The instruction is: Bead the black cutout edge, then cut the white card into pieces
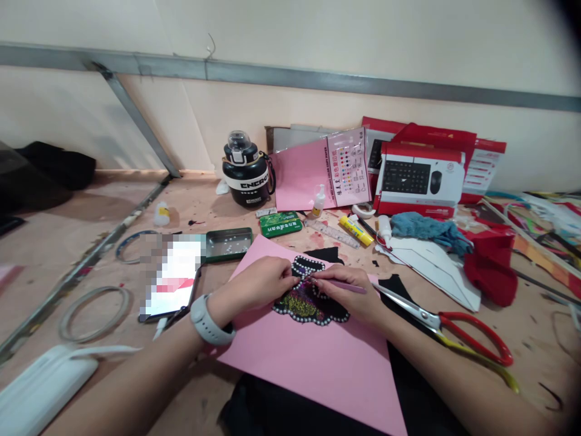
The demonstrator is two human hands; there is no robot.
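The right hand (347, 289) had its fingers closed around a slim purple tool (351, 286), its tip end hidden among them at the middle of a black beaded piece (297, 307). The left hand (267, 280) rested on that piece's left side, thumb and forefinger bent close together at the white bead edging; whether they pinched it, I could not tell. The piece lay directly beneath both sets of fingers, on a pink sheet (290, 363), its lower part, yellow and purple, showing nearer the body than the fingertips. A pale watch (209, 318) circled the wrist behind the left fingers. Beyond those fingers and to their left, an open green tin (229, 246) held small white beads on the counter (100, 242), with a phone (177, 275) just beside it, nearer the left wrist. Farther ahead of the fingers lay a green lid (280, 224), a clear ruler (333, 234) and a yellow glue stick (356, 230), and behind these stood a black bottle (247, 184). To the right of the right fingers, scissors (426, 316) with red and yellow handles lay near the forearm.
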